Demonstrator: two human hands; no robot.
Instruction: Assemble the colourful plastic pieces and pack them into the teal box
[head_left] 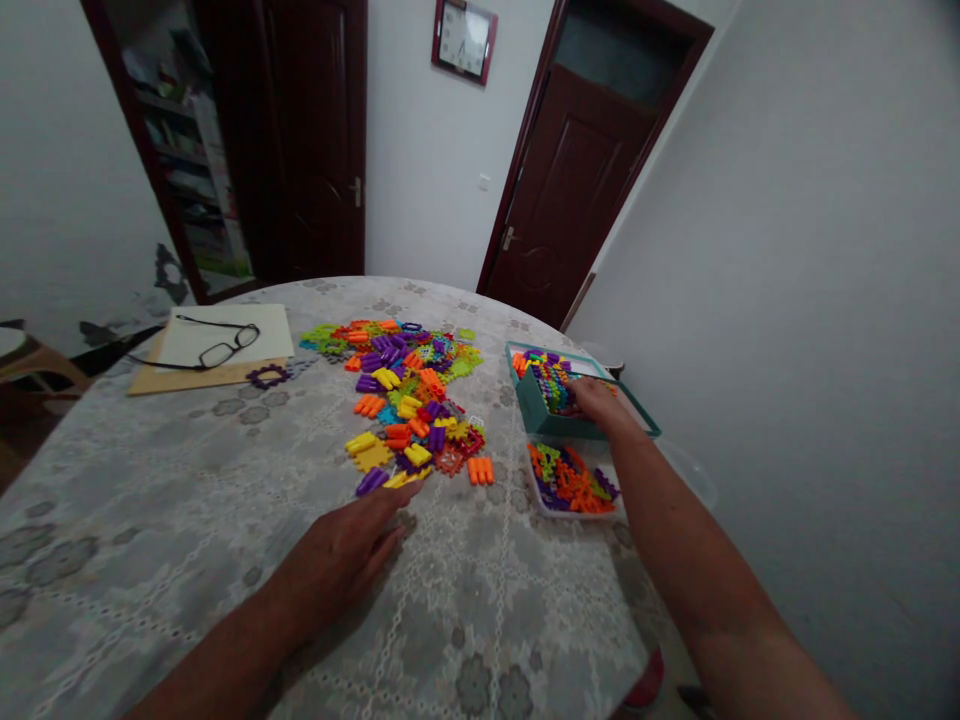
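My left hand (349,545) lies flat on the lace tablecloth (187,500), fingers stretched out, its fingertips touching the near edge of a pile of colourful plastic building pieces (409,400). My right hand (596,400) reaches into a teal box (536,405) filled with more pieces at the table's right side. Its fingers curl down among the pieces, so what they hold is hidden. A clear tray (570,480) with orange, purple and green pieces sits just in front of the box, under my right forearm.
Black glasses (217,350) rest on a cream pad (225,335) at the table's far left, beside a lone purple piece (268,376). The round table's edge runs close to the right wall. Two dark doors, a shelf and a wall clock (463,40) stand behind.
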